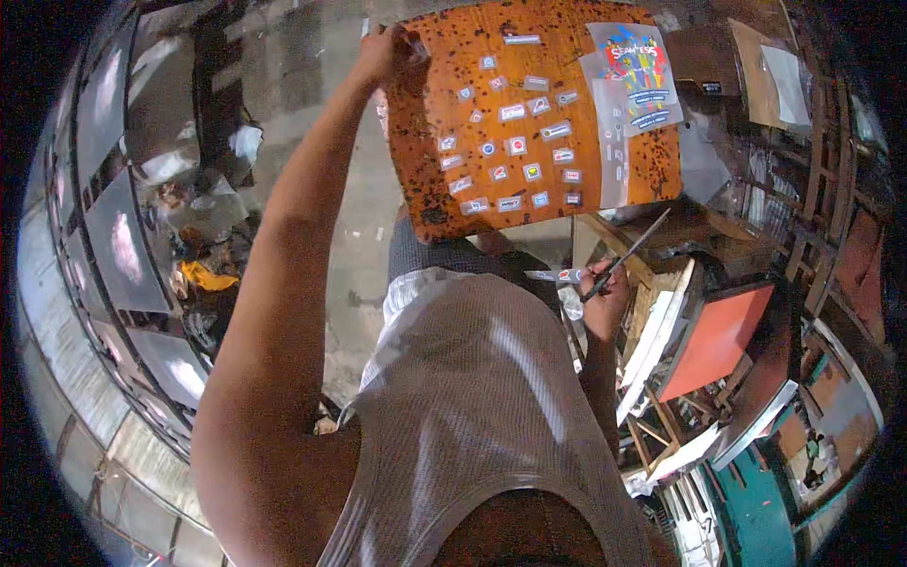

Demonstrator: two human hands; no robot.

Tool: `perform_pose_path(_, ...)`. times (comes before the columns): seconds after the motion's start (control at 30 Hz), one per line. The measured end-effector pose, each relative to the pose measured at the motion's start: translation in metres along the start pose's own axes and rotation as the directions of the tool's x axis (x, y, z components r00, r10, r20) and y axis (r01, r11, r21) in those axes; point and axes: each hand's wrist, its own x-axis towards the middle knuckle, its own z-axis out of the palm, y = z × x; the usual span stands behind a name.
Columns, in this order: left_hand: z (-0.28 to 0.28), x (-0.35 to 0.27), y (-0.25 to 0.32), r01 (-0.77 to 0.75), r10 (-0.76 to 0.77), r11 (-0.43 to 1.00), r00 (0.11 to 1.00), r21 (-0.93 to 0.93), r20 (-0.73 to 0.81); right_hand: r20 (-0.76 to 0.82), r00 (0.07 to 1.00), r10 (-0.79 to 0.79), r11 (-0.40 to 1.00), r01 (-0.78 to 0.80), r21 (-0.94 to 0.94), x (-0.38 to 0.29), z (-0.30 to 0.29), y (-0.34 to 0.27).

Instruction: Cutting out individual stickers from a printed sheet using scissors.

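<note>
An orange-brown, dark-speckled board (pixel 439 127) lies before me, bearing rows of small printed stickers (pixel 511 112), a translucent strip and a colourful printed sheet (pixel 641 78). My left hand (pixel 386 55) is at the board's far left corner; its fingertips are in shadow beside something small and shiny, and their grip is unclear. Near the board's lower right side, my right hand (pixel 606 287) holds a long, thin dark tool (pixel 638 241) slanting up to the right. A short strip of printed stickers (pixel 556 275) sticks out leftward from the same hand.
Framed panes (pixel 117 248) run along the left, with a yellow-orange item (pixel 205 275) among clutter beside them. To the right stand a red panel (pixel 719 340), white boards (pixel 648 347) and wooden framing. A teal surface (pixel 751 503) is at lower right.
</note>
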Motion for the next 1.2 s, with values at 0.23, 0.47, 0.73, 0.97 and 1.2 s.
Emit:
perform_pose_path(0.23,0.023,0.033,-0.023,-0.186,0.190,0.982,0.965,-0.036,0.179,-0.042,0.999,-0.023,0.997,0.020,-0.080,-0.008,0.002,0.017)
perform_pose_path(0.47,0.006,0.027,-0.017,-0.162,0.160,0.987,0.963,-0.009,0.218,0.028,0.999,-0.040,0.991,0.036,0.127,-0.008,0.016,0.007)
perform_pose_path(0.73,-0.024,-0.026,0.031,0.014,0.198,0.456,0.973,-0.890,0.116,-0.026,0.999,-0.030,0.994,0.032,0.105,-0.010,0.016,0.016)
perform_pose_path(0.97,-0.032,-0.033,0.047,0.067,-0.005,0.936,0.984,-0.346,0.178,0.005,1.000,0.022,0.995,-0.022,0.096,-0.010,0.015,0.020)
perform_pose_path(1.2,-0.001,-0.007,0.074,0.178,-0.182,0.983,0.971,0.040,0.157,0.033,0.999,0.017,0.996,-0.020,0.089,-0.016,0.017,0.014)
